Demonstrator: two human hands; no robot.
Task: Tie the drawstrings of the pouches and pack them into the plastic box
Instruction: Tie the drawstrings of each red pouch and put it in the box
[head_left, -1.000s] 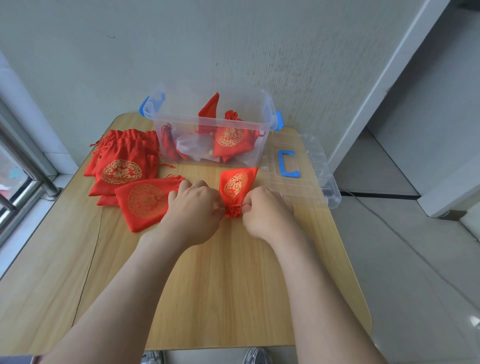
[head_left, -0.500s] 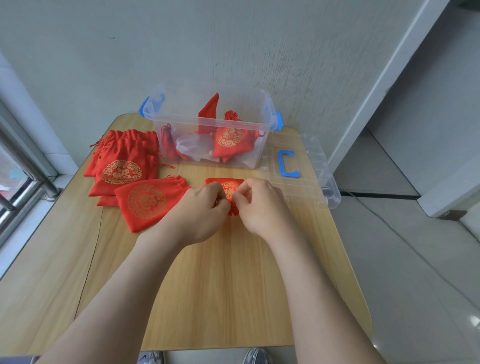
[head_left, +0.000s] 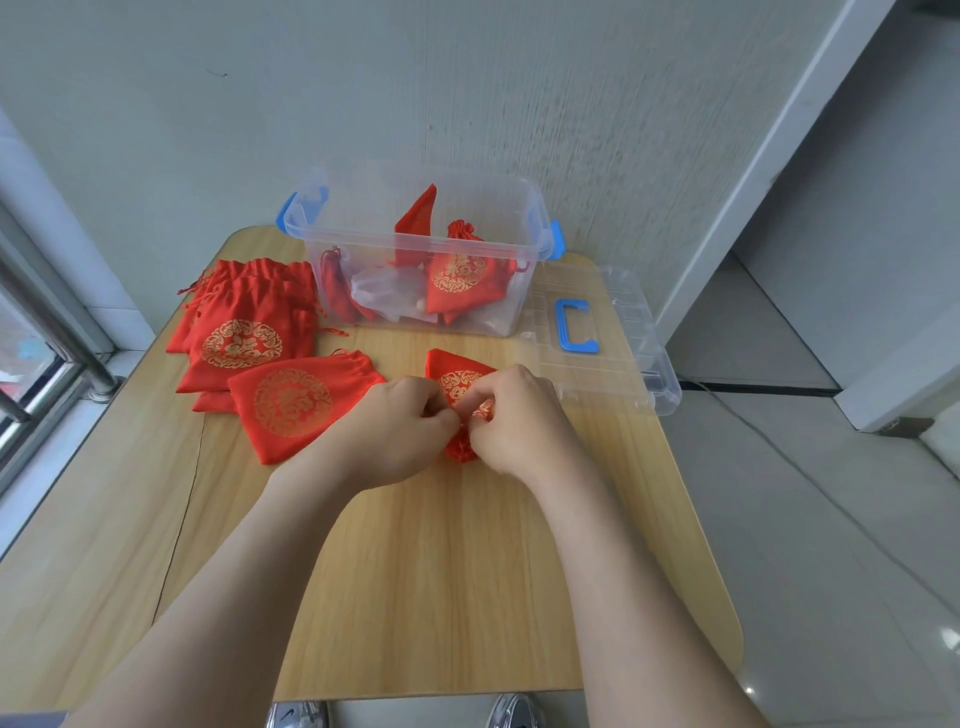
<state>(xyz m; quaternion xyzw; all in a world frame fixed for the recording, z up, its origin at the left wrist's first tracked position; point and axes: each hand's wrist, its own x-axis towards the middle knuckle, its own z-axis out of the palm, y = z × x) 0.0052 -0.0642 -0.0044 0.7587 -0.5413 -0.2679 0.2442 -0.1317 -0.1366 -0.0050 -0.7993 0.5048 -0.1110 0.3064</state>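
While the left hand (head_left: 400, 426) and right hand (head_left: 514, 415) pinch together over the gathered neck of one pouch (head_left: 457, 382), apparently knotting its strings, that pouch lies mid-tabletop (head_left: 415, 571), just before the box (head_left: 421, 249). Both hands are closed down, fingertips meeting on the cords. A few tied pouches already sit in the box at the far edge. Still to tie: a loose pouch (head_left: 296, 400) and a stack (head_left: 244, 332) toward the far left corner. The lid (head_left: 602, 338) waits at the right edge.
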